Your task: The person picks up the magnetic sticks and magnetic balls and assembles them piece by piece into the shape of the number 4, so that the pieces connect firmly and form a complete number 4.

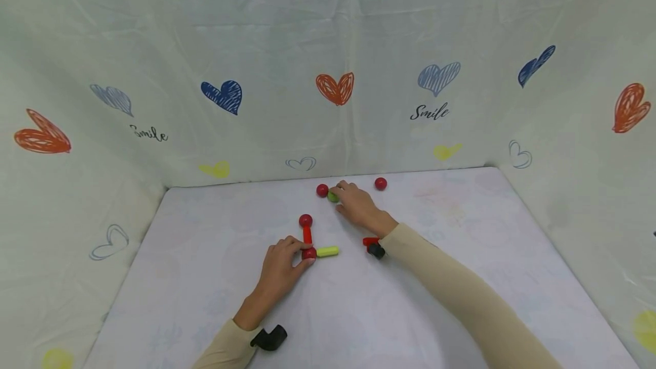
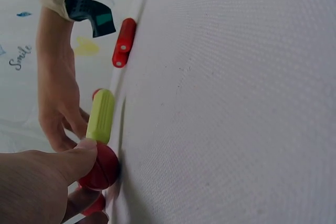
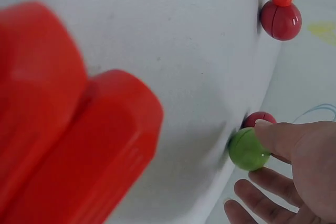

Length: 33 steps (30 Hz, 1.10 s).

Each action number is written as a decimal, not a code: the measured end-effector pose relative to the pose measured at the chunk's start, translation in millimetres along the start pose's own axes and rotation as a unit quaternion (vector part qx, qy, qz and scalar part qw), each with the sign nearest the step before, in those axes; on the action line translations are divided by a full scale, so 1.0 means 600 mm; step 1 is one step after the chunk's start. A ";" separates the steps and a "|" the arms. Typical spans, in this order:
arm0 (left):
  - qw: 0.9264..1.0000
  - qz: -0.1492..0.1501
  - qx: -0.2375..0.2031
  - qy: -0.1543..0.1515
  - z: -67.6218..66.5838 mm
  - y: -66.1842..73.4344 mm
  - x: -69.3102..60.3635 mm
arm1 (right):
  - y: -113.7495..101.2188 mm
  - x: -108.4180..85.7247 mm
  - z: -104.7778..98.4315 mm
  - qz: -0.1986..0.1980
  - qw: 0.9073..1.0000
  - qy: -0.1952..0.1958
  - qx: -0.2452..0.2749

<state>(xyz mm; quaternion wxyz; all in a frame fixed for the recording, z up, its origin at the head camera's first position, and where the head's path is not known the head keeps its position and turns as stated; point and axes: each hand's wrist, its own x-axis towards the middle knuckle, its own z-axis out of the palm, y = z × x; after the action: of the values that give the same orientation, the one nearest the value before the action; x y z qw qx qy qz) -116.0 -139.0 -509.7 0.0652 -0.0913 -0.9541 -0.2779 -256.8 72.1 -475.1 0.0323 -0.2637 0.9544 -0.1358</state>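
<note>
My left hand (image 1: 279, 263) pinches a red ball (image 1: 309, 254) on the table. From that ball a yellow-green rod (image 1: 328, 251) sticks out to the right, and a red rod (image 1: 307, 235) runs away from me to another red ball (image 1: 305, 220). In the left wrist view the thumb presses on the held ball (image 2: 102, 169), at the end of the yellow-green rod (image 2: 101, 116). Farther back, my right hand (image 1: 356, 205) has thumb and index finger on a green ball (image 3: 248, 149). A loose red ball (image 1: 322, 190) lies just left of the green one.
Another red ball (image 1: 380, 183) lies near the table's back edge. Two red rods (image 2: 124, 43) lie side by side, partly under my right wrist in the head view. A white sheet with printed hearts (image 1: 335, 89) hangs behind the table (image 1: 205, 255).
</note>
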 end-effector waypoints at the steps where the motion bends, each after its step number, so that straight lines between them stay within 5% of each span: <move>1: 1.000 0.000 0.000 0.000 0.000 0.000 0.000 | 0.000 0.002 0.001 0.001 1.000 0.000 0.000; 13: 1.000 -0.003 -0.002 0.003 -0.004 0.003 -0.001 | -0.003 -0.015 -0.004 0.016 1.000 -0.015 0.011; 33: 1.000 -0.016 0.005 -0.001 -0.008 0.012 -0.003 | -0.012 -0.137 -0.016 -0.011 0.997 0.001 0.070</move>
<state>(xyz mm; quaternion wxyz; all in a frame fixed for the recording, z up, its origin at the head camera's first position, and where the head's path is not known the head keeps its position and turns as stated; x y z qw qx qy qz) -112.6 -136.1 -502.1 0.0597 -0.0759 -0.9568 -0.2741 -184.0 110.8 -464.8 0.0483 -0.2711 0.9397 -0.2030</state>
